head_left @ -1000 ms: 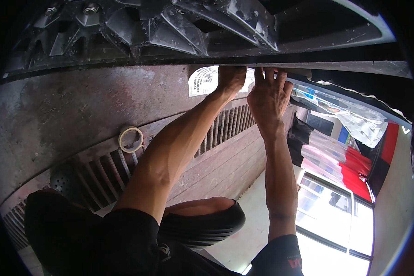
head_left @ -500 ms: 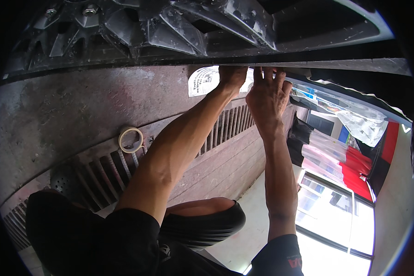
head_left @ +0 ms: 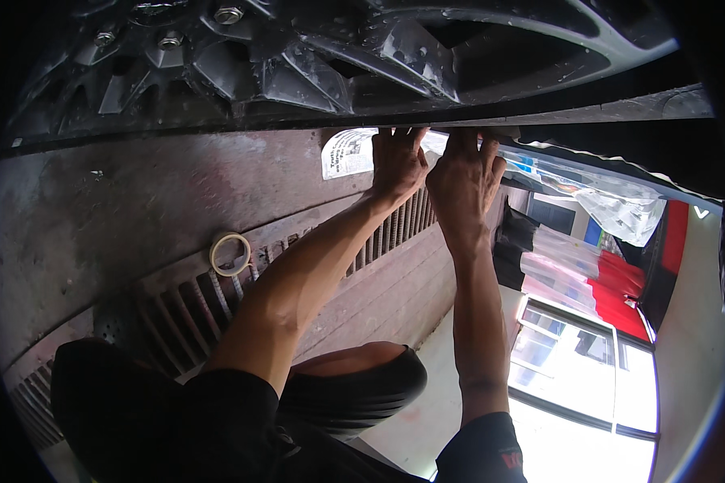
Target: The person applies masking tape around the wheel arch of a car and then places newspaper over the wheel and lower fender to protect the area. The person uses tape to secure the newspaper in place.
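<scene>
My left hand (head_left: 399, 167) reaches up to the lower edge of a dark car wheel (head_left: 322, 76), fingers stretched and tips hidden behind that edge. Touching it at the left is a printed newspaper sheet (head_left: 344, 154), and a pale strip of it shows between my hands. Close on the right, my right hand (head_left: 461, 173) also points upward with its fingers stretched and slightly apart. Its fingertips too go out of sight behind the wheel edge. Whether either hand pinches anything there is hidden.
A roll of masking tape (head_left: 230, 254) lies on a slotted drain grate (head_left: 181, 318) in the stained floor (head_left: 137, 201). Clear plastic film (head_left: 620, 211) hangs at the right, near red and black cloth (head_left: 616, 282) and a bright window (head_left: 580, 362). My bent knee (head_left: 362, 378) is below.
The view has shifted, so more of the wheel and its nuts show. My left hand has drawn slightly down and left from the wheel edge, and more of it shows. The right hand stays near the edge.
</scene>
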`<state>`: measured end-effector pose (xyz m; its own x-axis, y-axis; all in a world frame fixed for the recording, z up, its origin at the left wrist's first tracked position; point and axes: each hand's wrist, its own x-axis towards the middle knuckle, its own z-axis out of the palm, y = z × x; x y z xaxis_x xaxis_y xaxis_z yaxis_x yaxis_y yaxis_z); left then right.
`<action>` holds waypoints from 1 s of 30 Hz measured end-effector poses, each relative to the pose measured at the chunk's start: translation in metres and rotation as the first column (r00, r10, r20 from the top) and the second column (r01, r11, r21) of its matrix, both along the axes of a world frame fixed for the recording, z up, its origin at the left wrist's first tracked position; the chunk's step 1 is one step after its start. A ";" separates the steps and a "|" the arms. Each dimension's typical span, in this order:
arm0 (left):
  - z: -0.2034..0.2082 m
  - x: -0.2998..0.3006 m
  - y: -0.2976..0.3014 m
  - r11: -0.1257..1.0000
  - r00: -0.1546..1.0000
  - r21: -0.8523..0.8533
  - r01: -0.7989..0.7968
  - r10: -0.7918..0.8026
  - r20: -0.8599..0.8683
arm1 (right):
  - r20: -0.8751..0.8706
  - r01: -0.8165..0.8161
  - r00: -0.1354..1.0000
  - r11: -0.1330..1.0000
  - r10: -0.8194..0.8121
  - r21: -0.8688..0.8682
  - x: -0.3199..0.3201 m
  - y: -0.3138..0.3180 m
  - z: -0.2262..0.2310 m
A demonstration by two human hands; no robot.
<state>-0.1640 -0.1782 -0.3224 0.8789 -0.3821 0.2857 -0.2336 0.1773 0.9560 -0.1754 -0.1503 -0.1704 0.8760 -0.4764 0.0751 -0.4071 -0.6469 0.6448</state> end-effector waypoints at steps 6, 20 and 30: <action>-0.001 0.011 0.001 1.000 0.999 -0.021 0.017 -0.016 0.050 | 0.126 0.039 0.989 0.968 -0.072 0.247 -0.015 0.085 0.025; -0.051 0.017 0.057 0.904 0.925 0.243 0.352 -0.375 0.055 | -0.008 0.124 0.982 0.613 -0.189 0.780 -0.051 0.159 0.038; -0.032 0.046 0.014 0.844 0.824 0.295 0.448 -0.518 0.230 | -0.014 0.102 0.989 0.617 -0.145 0.780 -0.051 0.184 0.024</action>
